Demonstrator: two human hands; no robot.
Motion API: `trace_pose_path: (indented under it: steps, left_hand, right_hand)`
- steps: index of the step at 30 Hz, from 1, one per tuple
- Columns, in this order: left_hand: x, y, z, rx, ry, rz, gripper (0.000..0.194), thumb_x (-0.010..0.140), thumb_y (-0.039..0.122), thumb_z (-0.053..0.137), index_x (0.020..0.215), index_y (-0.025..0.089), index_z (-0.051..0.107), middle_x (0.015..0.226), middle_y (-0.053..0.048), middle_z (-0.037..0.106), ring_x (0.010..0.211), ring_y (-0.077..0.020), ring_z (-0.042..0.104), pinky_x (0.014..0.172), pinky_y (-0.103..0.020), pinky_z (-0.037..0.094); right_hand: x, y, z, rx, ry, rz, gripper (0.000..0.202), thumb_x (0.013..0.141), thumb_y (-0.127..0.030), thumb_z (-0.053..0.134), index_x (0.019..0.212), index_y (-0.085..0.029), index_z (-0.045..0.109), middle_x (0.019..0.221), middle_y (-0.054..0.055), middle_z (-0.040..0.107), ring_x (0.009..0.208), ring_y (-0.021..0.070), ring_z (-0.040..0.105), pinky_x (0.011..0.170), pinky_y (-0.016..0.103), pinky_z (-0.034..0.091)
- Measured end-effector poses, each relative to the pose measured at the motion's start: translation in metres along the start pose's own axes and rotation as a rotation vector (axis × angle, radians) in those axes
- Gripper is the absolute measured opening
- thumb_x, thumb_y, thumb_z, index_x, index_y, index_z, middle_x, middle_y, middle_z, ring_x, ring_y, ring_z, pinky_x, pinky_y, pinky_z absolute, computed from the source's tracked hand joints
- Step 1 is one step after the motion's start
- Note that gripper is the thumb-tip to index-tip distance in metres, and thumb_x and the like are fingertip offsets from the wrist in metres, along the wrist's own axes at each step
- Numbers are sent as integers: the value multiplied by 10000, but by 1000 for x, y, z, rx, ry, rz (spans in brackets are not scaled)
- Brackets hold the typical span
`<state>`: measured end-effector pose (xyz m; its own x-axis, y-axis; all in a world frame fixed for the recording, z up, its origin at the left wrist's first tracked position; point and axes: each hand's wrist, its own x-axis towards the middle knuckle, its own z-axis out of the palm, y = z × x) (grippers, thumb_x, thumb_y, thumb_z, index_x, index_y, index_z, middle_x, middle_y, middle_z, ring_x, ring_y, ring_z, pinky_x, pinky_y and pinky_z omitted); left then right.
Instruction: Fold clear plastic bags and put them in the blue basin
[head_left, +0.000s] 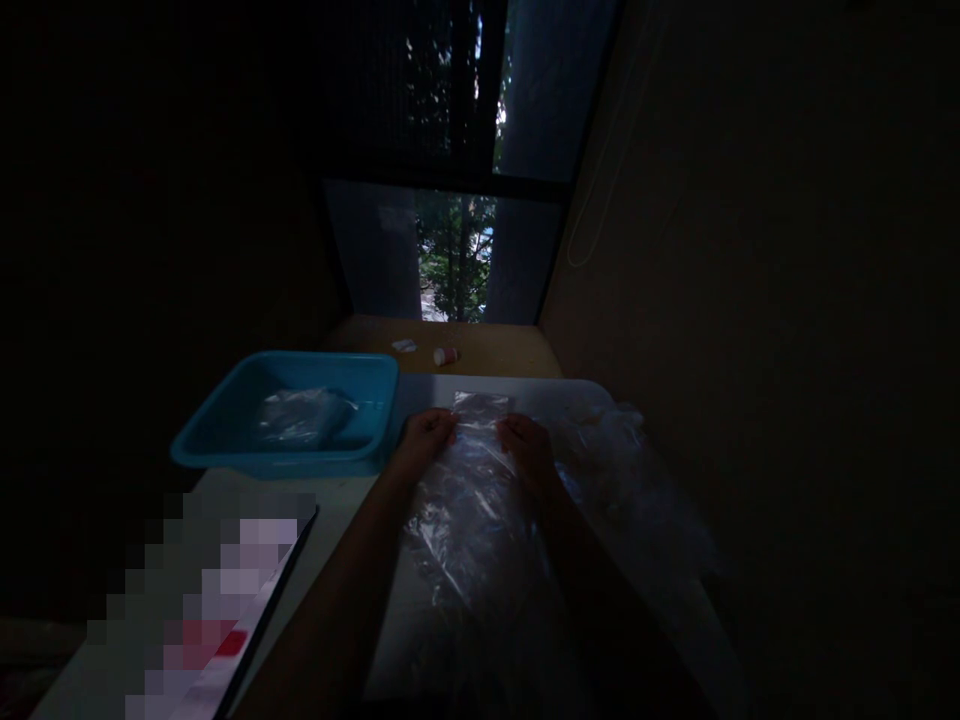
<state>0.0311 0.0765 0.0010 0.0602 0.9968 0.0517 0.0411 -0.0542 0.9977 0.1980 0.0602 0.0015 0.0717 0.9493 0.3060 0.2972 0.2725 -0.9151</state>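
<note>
A clear plastic bag [465, 510] lies stretched out toward me on the white table [435, 388], its far end folded into a flat strip. My left hand [429, 435] pinches the left edge of that strip, fingers closed. On the opposite edge, my right hand [528, 445] grips the plastic in the same way. Both forearms run along the sides of the bag. More crumpled clear plastic [630, 480] is heaped to the right of my right hand. The room is dark, so finer details of the fingers are hard to make out.
At the left stands a blue plastic basin [360, 455] with folded clear plastic [300, 415] inside. A blurred-out flat item [225, 600] lies at the near left. Beyond the table, a small bottle [445, 356] and a white scrap [403, 346] rest on a ledge below the window [457, 250].
</note>
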Motion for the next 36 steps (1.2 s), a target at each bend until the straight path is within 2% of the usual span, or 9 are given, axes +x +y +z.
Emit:
trace_pose_path:
  steps: [9,17,27,36]
  left_hand:
    - [-4,10,2,1,23,-23,308,608,434,564,520,149,491,414,57,417,356,-44,297,359,-186,202]
    - [0,3,1,11,4,-18,330,634,441,547,499,149,474,399,61,385,356,-41,287,358,-182,198]
    - [-3,4,0,67,-8,26,346,646,453,530,499,145,474,405,54,373,367,-44,287,365,-182,196]
    - [-5,1,0,66,5,38,350,630,476,525,522,146,487,409,59,392,353,-47,308,366,-181,211]
  right_hand:
    - [0,-2,0,-11,5,-2,222,681,-306,458,500,-178,471,438,-41,424,428,74,403,444,186,318]
    - [1,4,1,24,-7,4,214,682,-316,468,518,-179,475,449,-44,429,430,78,419,448,192,327]
    - [0,0,0,51,-17,13,208,669,-317,470,516,-176,468,447,-44,422,424,72,405,427,186,318]
    - [0,3,3,70,-3,42,198,633,-358,482,556,-178,509,457,-39,477,418,81,440,432,191,345]
